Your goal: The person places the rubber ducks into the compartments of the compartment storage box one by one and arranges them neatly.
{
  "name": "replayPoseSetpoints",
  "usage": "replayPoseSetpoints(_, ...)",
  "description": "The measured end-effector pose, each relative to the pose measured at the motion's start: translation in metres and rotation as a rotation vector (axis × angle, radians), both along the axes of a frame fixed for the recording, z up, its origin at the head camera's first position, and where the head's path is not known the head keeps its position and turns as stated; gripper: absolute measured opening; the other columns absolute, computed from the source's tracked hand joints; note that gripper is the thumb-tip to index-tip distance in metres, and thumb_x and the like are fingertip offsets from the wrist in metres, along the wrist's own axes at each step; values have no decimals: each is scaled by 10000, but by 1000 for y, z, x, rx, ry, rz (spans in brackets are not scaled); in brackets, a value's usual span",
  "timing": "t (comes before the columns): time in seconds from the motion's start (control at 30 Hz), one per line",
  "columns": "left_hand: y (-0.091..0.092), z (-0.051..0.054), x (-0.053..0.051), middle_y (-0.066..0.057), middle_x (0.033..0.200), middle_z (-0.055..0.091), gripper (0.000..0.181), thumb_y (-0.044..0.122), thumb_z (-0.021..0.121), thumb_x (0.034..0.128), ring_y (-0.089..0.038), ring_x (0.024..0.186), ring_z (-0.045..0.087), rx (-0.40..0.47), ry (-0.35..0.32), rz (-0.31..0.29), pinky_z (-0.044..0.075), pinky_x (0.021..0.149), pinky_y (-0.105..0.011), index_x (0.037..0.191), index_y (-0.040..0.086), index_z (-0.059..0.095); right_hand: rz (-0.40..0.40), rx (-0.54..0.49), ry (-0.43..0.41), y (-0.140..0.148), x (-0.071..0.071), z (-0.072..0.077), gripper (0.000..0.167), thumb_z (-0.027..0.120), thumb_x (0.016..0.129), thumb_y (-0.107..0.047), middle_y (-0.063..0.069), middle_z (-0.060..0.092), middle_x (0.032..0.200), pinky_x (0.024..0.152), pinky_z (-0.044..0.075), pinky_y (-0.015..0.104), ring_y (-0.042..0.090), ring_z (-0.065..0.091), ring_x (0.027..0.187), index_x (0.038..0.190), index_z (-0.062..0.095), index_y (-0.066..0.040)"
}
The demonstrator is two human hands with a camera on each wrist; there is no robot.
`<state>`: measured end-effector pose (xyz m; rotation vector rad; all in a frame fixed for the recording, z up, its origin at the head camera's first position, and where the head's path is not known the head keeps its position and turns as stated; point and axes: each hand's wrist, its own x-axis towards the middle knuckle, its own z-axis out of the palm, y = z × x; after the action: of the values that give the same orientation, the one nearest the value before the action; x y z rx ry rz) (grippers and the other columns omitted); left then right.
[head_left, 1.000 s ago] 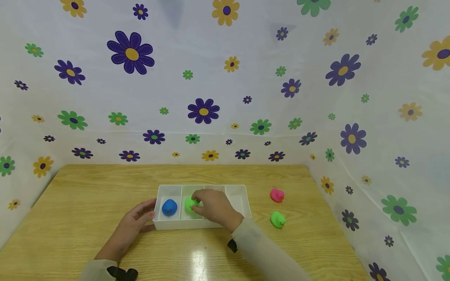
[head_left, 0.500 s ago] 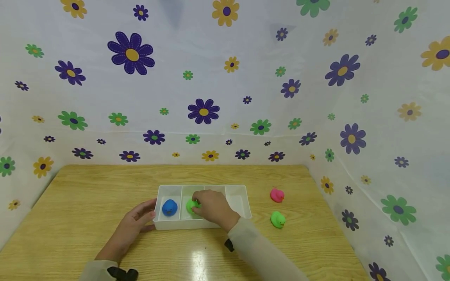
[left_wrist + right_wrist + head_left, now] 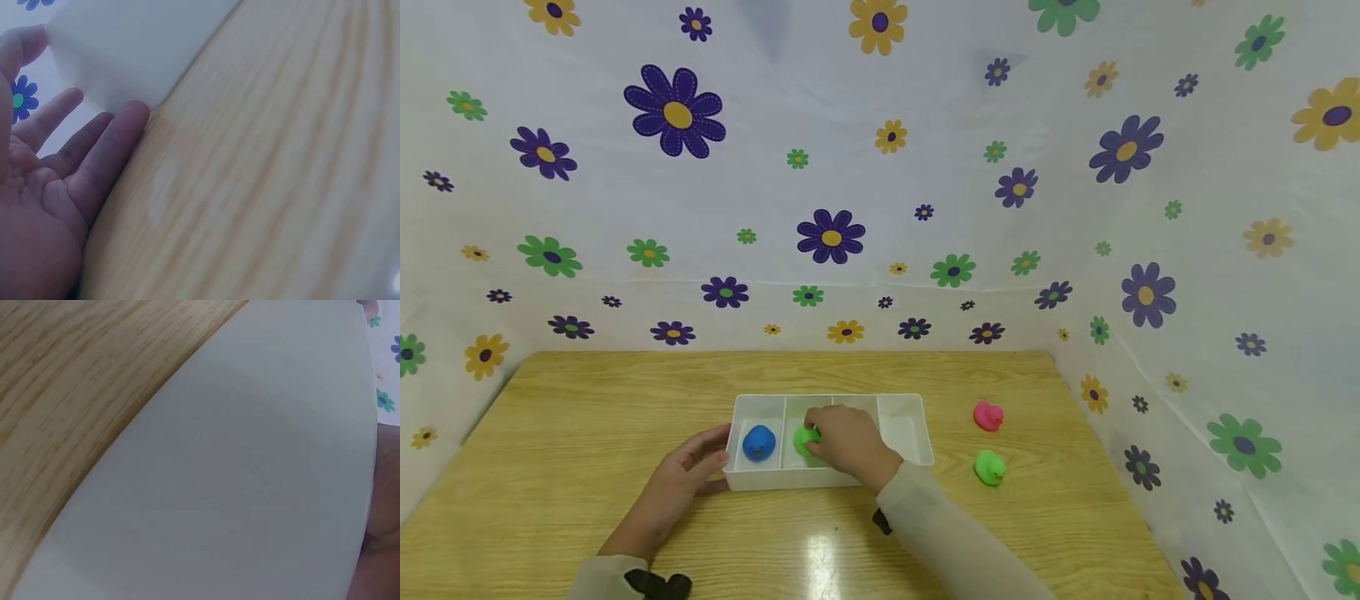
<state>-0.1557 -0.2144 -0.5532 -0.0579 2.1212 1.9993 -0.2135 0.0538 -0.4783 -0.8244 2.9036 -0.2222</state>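
Note:
A white divided tray (image 3: 905, 429) lies lengthwise on the wooden table in the head view. My left hand (image 3: 681, 479) touches the tray's left end, fingers fairly straight; in the left wrist view its fingertips (image 3: 134, 112) meet the white end wall. Over the second compartment from the left, my right hand (image 3: 850, 442) pinches a light green rubber duck (image 3: 802, 438), partly hidden by the fingers. A blue rubber duck (image 3: 759, 443) sits in the leftmost compartment. The right wrist view mostly shows the tray's front wall (image 3: 237, 462), with part of the right hand (image 3: 384, 506) behind it.
Right of the tray, a pink rubber duck (image 3: 988, 416) and a green rubber duck (image 3: 990, 467) stand on the table (image 3: 625, 383). A white flower-printed sheet (image 3: 760, 183) hangs behind the table and along its sides.
My right hand has stayed in the second compartment with the green duck, its wrist shifting slightly left. The left hand keeps its place on the tray. The head view has shifted a little.

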Motion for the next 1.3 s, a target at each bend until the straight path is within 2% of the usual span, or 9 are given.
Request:
replayPoseSetpoints(0.33, -1, -3, -1, -186, 1577, 422, 609, 307, 639, 1044, -16, 1129, 623, 18, 5, -5, 616, 903, -383, 1563, 76, 420, 12, 12, 23, 2, 1, 2, 298, 754, 958, -371, -38, 721, 1012, 663, 546, 240, 81, 629, 826, 1183, 722, -177)
replayPoseSetpoints(0.43, -1, -3, -1, -185, 1572, 429, 607, 310, 642, 1042, -25, 1131, 626, 21, 7, -5, 616, 901, -383, 1560, 80, 426, 3, -78, 5, 10, 1, 5, 344, 740, 966, -376, -41, 716, 1097, 759, 571, 255, 92, 665, 940, 1243, 701, -176)
replayPoseSetpoints(0.53, 0, -3, -1, -184, 1573, 428, 611, 322, 646, 1038, -24, 1138, 620, 23, 10, -8, 614, 905, -381, 1557, 81, 432, -1, -254, 18, 29, 0, 10, 333, 711, 991, -332, -34, 705, 1187, 807, 574, 262, 115, 671, 965, 1274, 690, -158)
replayPoseSetpoints(0.67, 0, -4, -1, -179, 1582, 419, 614, 324, 644, 1039, -30, 1155, 611, 23, 10, -16, 612, 913, -383, 1561, 84, 426, -9, -454, 132, 69, -9, 16, 265, 712, 991, -231, 9, 716, 1189, 647, 537, 235, 99, 604, 754, 1229, 712, -117)
replayPoseSetpoints(0.8, -2, -4, -1, -174, 1583, 422, 607, 318, 638, 1043, -115, 1214, 604, 18, 12, -14, 613, 911, -383, 1564, 92, 423, -91, -487, 190, 123, -21, 20, 283, 734, 969, -177, 39, 718, 1184, 536, 472, 211, 49, 516, 647, 1236, 707, -89)
replayPoseSetpoints(0.93, -2, -2, -2, -173, 1583, 424, 612, 330, 639, 1041, -218, 1273, 582, 11, 9, -13, 613, 911, -385, 1565, 99, 424, -170, -458, 134, 186, -29, 18, 324, 727, 973, -172, 77, 700, 1225, 506, 463, 239, 61, 508, 624, 1282, 685, -86)
replayPoseSetpoints(1.1, -2, -2, -3, -174, 1586, 419, 630, 350, 640, 1039, -167, 1243, 587, 6, -1, -16, 610, 917, -387, 1571, 96, 416, -229, -434, 35, 256, -31, 10, 335, 728, 970, -152, 146, 668, 1271, 541, 462, 279, 120, 505, 657, 1292, 676, -75)
replayPoseSetpoints(1.2, -2, -2, -3, -176, 1585, 419, 628, 343, 634, 1043, -143, 1223, 592, 8, -6, -14, 609, 918, -388, 1572, 90, 412, -257, -436, -19, 283, -29, 5, 344, 732, 966, -147, 189, 664, 1271, 596, 468, 284, 152, 508, 696, 1283, 671, -27)
replayPoseSetpoints(1.3, -1, -1, -3, -173, 1587, 418, 627, 346, 632, 1044, -202, 1258, 581, 6, -13, -10, 608, 920, -389, 1573, 94, 410, -273, -428, -84, 299, -28, -2, 359, 715, 981, -153, 211, 657, 1285, 622, 478, 273, 156, 521, 715, 1295, 655, 8)
